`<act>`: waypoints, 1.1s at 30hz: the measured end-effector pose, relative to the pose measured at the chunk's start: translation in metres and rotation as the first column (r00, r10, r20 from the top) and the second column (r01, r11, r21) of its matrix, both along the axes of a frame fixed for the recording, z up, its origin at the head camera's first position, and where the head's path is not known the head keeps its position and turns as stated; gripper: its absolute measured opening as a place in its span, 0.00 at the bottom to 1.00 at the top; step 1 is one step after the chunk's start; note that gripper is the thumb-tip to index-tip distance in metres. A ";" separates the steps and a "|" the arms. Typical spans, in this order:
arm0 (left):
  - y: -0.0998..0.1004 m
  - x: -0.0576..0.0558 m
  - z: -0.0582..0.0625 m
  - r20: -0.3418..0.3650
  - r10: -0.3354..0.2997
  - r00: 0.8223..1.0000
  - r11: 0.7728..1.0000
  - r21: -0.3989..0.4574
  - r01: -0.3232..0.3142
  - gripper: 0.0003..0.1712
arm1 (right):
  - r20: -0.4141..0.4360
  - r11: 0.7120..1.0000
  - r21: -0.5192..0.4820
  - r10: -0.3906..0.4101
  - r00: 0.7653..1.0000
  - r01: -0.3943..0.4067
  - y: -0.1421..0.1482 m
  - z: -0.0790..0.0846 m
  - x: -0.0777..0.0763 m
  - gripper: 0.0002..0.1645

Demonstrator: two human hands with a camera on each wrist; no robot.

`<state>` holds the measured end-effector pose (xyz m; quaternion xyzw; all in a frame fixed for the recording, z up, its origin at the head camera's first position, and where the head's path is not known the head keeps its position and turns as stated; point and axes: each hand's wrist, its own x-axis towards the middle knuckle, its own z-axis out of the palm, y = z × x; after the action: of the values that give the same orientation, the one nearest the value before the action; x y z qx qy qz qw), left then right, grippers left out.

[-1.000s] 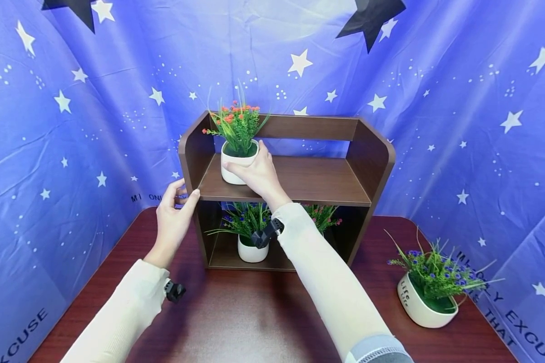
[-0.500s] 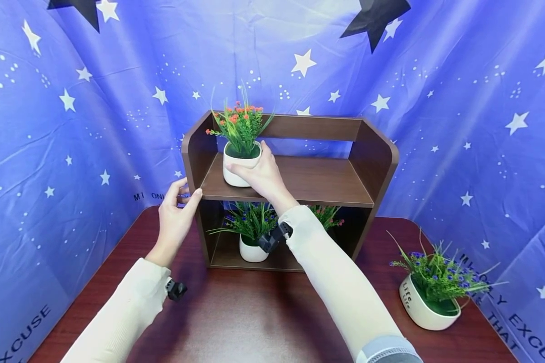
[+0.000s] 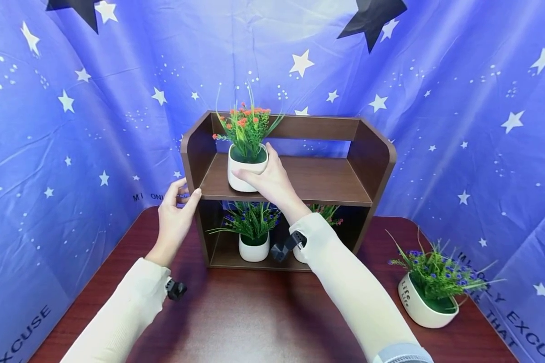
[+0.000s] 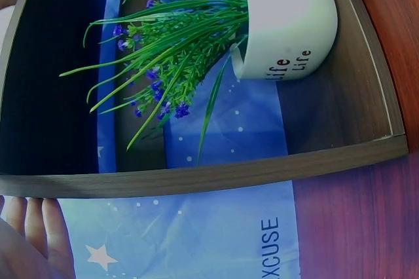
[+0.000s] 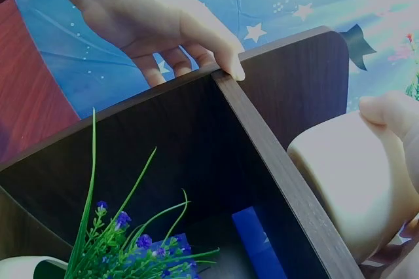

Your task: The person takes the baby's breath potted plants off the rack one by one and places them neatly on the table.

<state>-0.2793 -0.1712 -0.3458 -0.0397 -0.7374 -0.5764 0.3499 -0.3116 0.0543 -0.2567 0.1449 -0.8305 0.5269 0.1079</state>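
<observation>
In the head view, my right hand (image 3: 276,182) grips the right side of a white pot (image 3: 242,174) with orange artificial flowers. That pot is at the left part of the upper board of a dark brown desk shelf (image 3: 322,177), near its front edge. My left hand (image 3: 174,219) holds the shelf's left side panel, its thumb at the front edge and its fingers on the outer side. The right wrist view shows this left hand (image 5: 177,33) too, and the gripped pot (image 5: 353,167) partly cut off.
Below, a blue-flowered pot (image 3: 254,248) stands at the left of the lower compartment. Beside it, a plant with reddish flowers (image 3: 324,214) is partly hidden by my right arm. Another blue-flowered pot (image 3: 429,302) stands on the red-brown table (image 3: 236,307) at right. A starry blue curtain (image 3: 131,101) hangs behind.
My right hand has moved the orange-flowered pot a little to the right and toward the front of the upper board. The left hand stays at the side panel.
</observation>
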 end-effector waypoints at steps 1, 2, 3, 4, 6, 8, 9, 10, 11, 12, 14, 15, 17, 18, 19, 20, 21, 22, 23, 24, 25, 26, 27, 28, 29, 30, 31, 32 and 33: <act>0.001 0.001 0.001 0.002 0.002 1.000 1.000 0.002 -0.002 0.21 | -0.001 1.000 -0.005 0.009 1.000 -0.009 0.002 0.000 0.001 0.70; 0.001 0.001 0.001 0.002 -0.002 1.000 1.000 0.007 0.002 0.21 | 0.000 1.000 -0.007 0.016 1.000 -0.016 0.004 0.000 0.003 0.70; 0.003 0.003 0.003 0.005 -0.001 1.000 1.000 0.007 0.001 0.21 | -0.001 1.000 -0.008 0.023 1.000 -0.023 0.006 -0.001 0.004 0.70; 0.004 0.006 0.005 0.005 -0.001 1.000 1.000 0.006 0.001 0.21 | -0.001 0.999 -0.013 0.033 0.999 -0.033 0.008 -0.001 0.006 0.71; 0.008 0.014 0.012 0.003 -0.010 1.000 1.000 0.007 0.010 0.21 | 0.000 0.999 -0.020 0.049 0.999 -0.049 0.012 -0.001 0.009 0.71; 0.012 0.022 0.019 -0.003 -0.014 1.000 1.000 0.004 0.014 0.21 | 0.005 0.998 -0.028 0.062 0.998 -0.062 0.017 -0.002 0.012 0.71; 0.013 0.026 0.022 -0.008 -0.013 1.000 1.000 0.001 0.013 0.21 | 0.006 0.997 -0.028 0.068 0.998 -0.068 0.019 -0.003 0.013 0.71; 0.014 0.029 0.025 -0.014 -0.014 1.000 1.000 -0.001 0.014 0.20 | 0.006 0.997 -0.030 0.076 0.997 -0.075 0.021 -0.003 0.015 0.71; 0.015 0.031 0.027 -0.020 -0.013 1.000 1.000 -0.004 0.013 0.20 | 0.003 0.996 -0.027 0.080 0.997 -0.079 0.023 -0.003 0.016 0.71; 0.015 0.033 0.027 -0.024 -0.011 1.000 1.000 -0.009 0.011 0.20 | 0.000 0.996 -0.026 0.082 0.997 -0.082 0.025 -0.004 0.017 0.71; 0.015 0.034 0.028 -0.029 -0.013 1.000 1.000 -0.014 0.012 0.20 | -0.007 0.995 -0.028 0.092 0.996 -0.092 0.029 -0.005 0.021 0.70; 0.015 0.034 0.029 -0.030 -0.016 0.999 1.000 -0.014 0.016 0.19 | -0.008 0.995 -0.028 0.096 0.995 -0.096 0.031 -0.005 0.022 0.70; 0.015 0.034 0.029 -0.031 -0.018 0.999 1.000 -0.015 0.018 0.19 | -0.014 0.994 -0.029 0.103 0.995 -0.103 0.035 -0.006 0.026 0.70; 0.015 0.034 0.029 -0.031 -0.019 0.999 1.000 -0.014 0.019 0.19 | -0.016 0.994 -0.031 0.108 0.994 -0.109 0.038 -0.006 0.028 0.69; 0.015 0.035 0.030 -0.031 -0.020 0.999 1.000 -0.013 0.020 0.19 | -0.018 0.993 -0.028 0.112 0.994 -0.112 0.040 -0.006 0.030 0.69; 0.015 0.035 0.030 -0.029 -0.019 0.999 1.000 -0.014 0.018 0.19 | -0.019 0.993 -0.023 0.114 0.993 -0.115 0.043 -0.006 0.032 0.69; 0.016 0.035 0.030 -0.028 -0.015 0.999 1.000 -0.018 0.014 0.19 | -0.021 0.993 -0.016 0.114 0.993 -0.115 0.046 -0.007 0.034 0.69; 0.016 0.035 0.030 -0.027 -0.012 1.000 1.000 -0.021 0.011 0.19 | -0.023 0.994 -0.007 0.111 0.994 -0.111 0.048 -0.007 0.035 0.69; 0.016 0.035 0.030 -0.025 -0.009 1.000 1.000 -0.023 0.008 0.19 | -0.023 0.994 -0.004 0.113 0.993 -0.113 0.051 -0.007 0.037 0.68; 0.016 0.035 0.029 -0.025 -0.006 1.000 1.000 -0.026 0.005 0.19 | -0.022 0.993 -0.003 0.117 0.993 -0.117 0.053 -0.008 0.038 0.68; 0.016 0.035 0.030 -0.023 -0.004 1.000 1.000 -0.027 0.004 0.19 | -0.019 0.993 -0.006 0.121 0.993 -0.121 0.056 -0.009 0.039 0.68; 0.016 0.035 0.029 -0.023 -0.005 1.000 1.000 -0.027 0.004 0.19 | -0.015 0.992 -0.015 0.128 0.992 -0.128 0.058 -0.009 0.041 0.68; 0.016 0.033 0.028 -0.023 -0.004 1.000 1.000 -0.027 0.004 0.19 | -0.011 0.990 -0.024 0.135 0.991 -0.135 0.060 -0.010 0.042 0.67; 0.015 0.032 0.027 -0.022 -0.004 1.000 1.000 -0.025 0.003 0.19 | -0.011 0.988 -0.037 0.147 0.989 -0.148 0.062 -0.010 0.043 0.66; 0.015 0.031 0.027 -0.023 -0.004 1.000 1.000 -0.024 0.003 0.19 | -0.012 0.986 -0.048 0.162 0.987 -0.162 0.064 -0.010 0.044 0.66; 0.014 0.029 0.025 -0.020 -0.003 1.000 1.000 -0.020 0.002 0.19 | -0.012 0.983 -0.057 0.173 0.985 -0.173 0.066 -0.011 0.046 0.65; 0.012 0.025 0.022 -0.014 -0.003 1.000 1.000 -0.015 0.003 0.20 | -0.016 0.982 -0.057 0.178 0.984 -0.179 0.068 -0.011 0.047 0.64; 0.011 0.022 0.018 -0.011 -0.003 1.000 1.000 -0.013 0.003 0.20 | -0.023 0.982 -0.052 0.180 0.983 -0.180 0.069 -0.012 0.048 0.64; 0.008 0.018 0.015 -0.007 -0.002 1.000 1.000 -0.012 0.002 0.20 | -0.028 0.982 -0.045 0.180 0.983 -0.181 0.072 -0.012 0.050 0.63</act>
<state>-0.2617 -0.1627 -0.3311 -0.0445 -0.7396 -0.5722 0.3516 -0.2620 0.1259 -0.2688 0.2234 -0.7999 0.5523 0.0730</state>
